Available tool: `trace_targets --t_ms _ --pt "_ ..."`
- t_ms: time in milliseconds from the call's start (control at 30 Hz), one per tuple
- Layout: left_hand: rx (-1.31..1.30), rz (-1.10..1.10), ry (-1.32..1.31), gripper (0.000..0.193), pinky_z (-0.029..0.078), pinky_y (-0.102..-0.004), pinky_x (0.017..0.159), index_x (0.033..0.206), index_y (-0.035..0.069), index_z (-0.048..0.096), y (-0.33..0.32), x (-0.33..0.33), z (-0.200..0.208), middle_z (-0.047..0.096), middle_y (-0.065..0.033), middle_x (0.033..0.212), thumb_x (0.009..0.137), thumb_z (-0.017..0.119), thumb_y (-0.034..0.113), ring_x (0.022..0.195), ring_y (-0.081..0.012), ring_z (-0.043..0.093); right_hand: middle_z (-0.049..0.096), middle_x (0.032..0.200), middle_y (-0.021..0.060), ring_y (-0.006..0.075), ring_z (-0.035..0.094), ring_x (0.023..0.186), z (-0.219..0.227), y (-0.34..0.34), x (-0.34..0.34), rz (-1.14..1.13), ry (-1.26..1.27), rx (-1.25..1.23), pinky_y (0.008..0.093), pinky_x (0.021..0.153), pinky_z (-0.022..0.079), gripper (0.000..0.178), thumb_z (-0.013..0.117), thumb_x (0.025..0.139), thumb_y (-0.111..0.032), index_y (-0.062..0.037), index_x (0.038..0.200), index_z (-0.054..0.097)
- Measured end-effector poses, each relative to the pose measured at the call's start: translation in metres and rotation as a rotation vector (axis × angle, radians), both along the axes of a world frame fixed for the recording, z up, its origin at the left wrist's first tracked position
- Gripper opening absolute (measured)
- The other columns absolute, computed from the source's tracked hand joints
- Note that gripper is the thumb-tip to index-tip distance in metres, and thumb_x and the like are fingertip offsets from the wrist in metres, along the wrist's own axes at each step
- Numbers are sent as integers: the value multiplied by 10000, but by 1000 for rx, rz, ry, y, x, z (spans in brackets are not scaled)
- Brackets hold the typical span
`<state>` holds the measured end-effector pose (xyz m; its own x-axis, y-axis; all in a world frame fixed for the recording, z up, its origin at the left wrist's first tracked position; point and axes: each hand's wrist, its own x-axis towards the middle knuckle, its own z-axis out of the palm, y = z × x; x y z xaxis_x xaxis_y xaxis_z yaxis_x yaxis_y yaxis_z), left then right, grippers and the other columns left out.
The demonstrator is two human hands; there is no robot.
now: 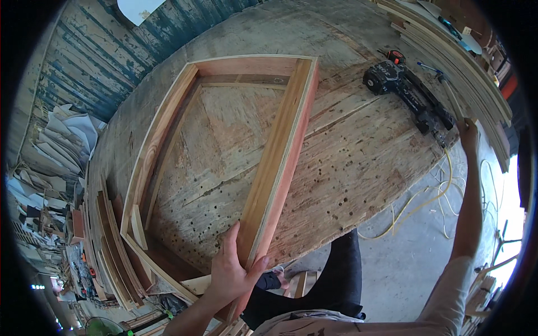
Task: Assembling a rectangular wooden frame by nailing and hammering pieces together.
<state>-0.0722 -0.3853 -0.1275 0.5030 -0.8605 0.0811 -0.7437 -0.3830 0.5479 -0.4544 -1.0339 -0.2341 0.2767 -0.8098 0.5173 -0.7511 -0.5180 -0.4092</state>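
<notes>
A wooden frame (pixel 273 162) with reddish outer sides stands on the worn workbench (pixel 347 185). My left hand (pixel 238 271) grips its near right rail, thumb on the outer side and fingers over the top. Far to the right, my right hand (pixel 468 133) is closed around the end of a thin pale handle, which looks like that of a hammer (pixel 448 92) with a narrow dark-blue head. Between that hammer and the frame lies a black nail gun (pixel 406 92). An orange-and-black tape measure (pixel 396 56) sits just beyond it.
A yellow air hose (pixel 448 173) drops from the nail gun over the bench edge to the floor. Long boards (pixel 454 61) are stacked at the far right. More wooden strips (pixel 112 246) lean at the left, near a heap of offcuts (pixel 67 134).
</notes>
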Motion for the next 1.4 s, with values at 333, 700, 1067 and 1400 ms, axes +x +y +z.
trace_targets --t_ms 333,700,1067,1400 --pt "65 63 28 837 493 -502 900 1415 -67 272 -4 -7 6 523 -333 1214 858 672 413 1065 -478 586 696 975 177 310 674 894 87 65 201 51 140 -38 400 769 510 328 623 887 -300 -64 1110 666" --pt "305 209 59 884 509 -488 888 1423 -46 268 12 -12 1 620 -275 1133 766 704 354 1013 -399 640 669 1073 203 359 614 1051 97 322 426 1024 543 26 488 1034 364 507 455 935 -515 -91 1048 707" --pt "360 -172 -326 700 264 -536 1130 1280 118 563 175 99 49 543 -180 1299 650 794 319 1259 -365 448 654 1064 275 426 615 1033 132 477 324 1117 811 319 511 922 463 611 485 929 -565 -10 1104 671" --pt "-674 841 -67 586 398 -420 1016 1250 -52 495 240 120 -39 587 -186 1178 841 747 283 1164 -285 539 686 1006 177 372 642 976 171 497 351 1241 634 1 455 855 497 546 658 849 -448 -61 1231 599"
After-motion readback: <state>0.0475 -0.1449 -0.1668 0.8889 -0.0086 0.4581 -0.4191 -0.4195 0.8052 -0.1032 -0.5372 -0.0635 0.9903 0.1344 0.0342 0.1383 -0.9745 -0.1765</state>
